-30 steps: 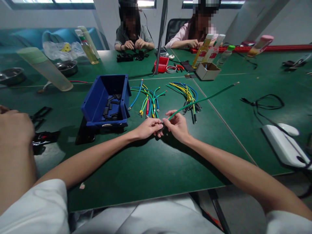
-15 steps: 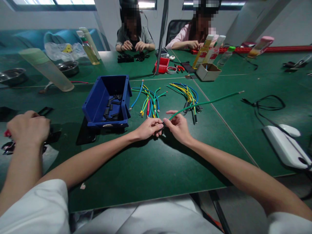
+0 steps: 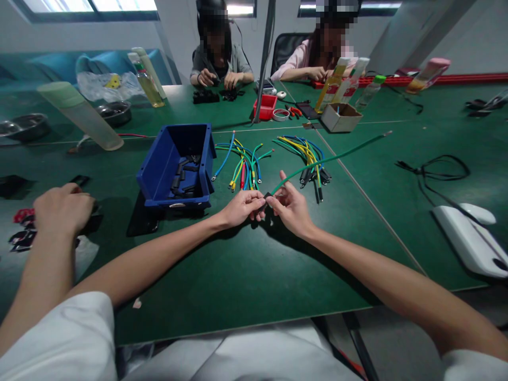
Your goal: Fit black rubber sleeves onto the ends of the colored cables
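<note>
In the middle of the green table, my left hand (image 3: 244, 207) is closed in a pinch on a small black sleeve (image 3: 268, 196). A long green wire (image 3: 337, 156) comes out of that sleeve and stretches up to the right, its far end bare. My right hand (image 3: 292, 209) pinches the wire where it meets the sleeve, with its index finger raised. The fingers hide the wire's near end. Beyond my hands lie loose coloured wires (image 3: 253, 157) with metal lugs and a second bundle of wires (image 3: 307, 150), several with black sleeves on their ends.
A blue bin (image 3: 143, 180) with black sleeves stands left, a black phone (image 3: 138, 219) partly beneath it. Another person's hand (image 3: 63, 209) rests far left. A white device (image 3: 462, 238) and black cable (image 3: 444, 169) lie right. Two people sit opposite, near bottles and a red tray (image 3: 265, 108).
My right index finger has lifted off the green wire, and the wire's far end has tilted up slightly. The other person's hand at the left has shifted right. The view has moved a little.
</note>
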{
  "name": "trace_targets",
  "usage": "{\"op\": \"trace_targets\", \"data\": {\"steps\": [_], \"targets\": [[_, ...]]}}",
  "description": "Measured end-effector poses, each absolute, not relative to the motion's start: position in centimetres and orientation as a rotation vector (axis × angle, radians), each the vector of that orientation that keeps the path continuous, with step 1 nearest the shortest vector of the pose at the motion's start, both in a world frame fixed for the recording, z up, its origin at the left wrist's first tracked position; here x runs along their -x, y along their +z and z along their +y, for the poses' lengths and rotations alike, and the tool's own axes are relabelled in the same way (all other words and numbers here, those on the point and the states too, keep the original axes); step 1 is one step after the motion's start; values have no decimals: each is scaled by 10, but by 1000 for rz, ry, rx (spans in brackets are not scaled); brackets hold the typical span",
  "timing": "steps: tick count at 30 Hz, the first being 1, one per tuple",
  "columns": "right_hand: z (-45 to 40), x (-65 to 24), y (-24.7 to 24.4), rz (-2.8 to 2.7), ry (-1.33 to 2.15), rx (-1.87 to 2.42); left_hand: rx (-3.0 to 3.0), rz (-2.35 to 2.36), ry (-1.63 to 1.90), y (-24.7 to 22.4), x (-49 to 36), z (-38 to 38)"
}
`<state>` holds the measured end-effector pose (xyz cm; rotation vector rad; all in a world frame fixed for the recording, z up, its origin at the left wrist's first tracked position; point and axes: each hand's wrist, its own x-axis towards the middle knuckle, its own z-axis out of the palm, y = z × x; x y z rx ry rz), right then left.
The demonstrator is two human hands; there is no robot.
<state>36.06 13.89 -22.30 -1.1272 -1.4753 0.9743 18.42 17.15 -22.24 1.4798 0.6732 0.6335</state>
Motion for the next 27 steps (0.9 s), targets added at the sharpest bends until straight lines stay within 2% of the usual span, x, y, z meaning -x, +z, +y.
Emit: {"op": "trace_targets", "data": {"steps": [9,15,27], "targets": [[138,-362,-220,-1700,805,1170,-1552,644,555,-222,-187,168],[142,-363,-225,-1726,676,1165,-1662,760,687,-220,-191,159],[157,-373,-228,-1779,465,1211,-2549,1208,886,-220,-184,157]]}}
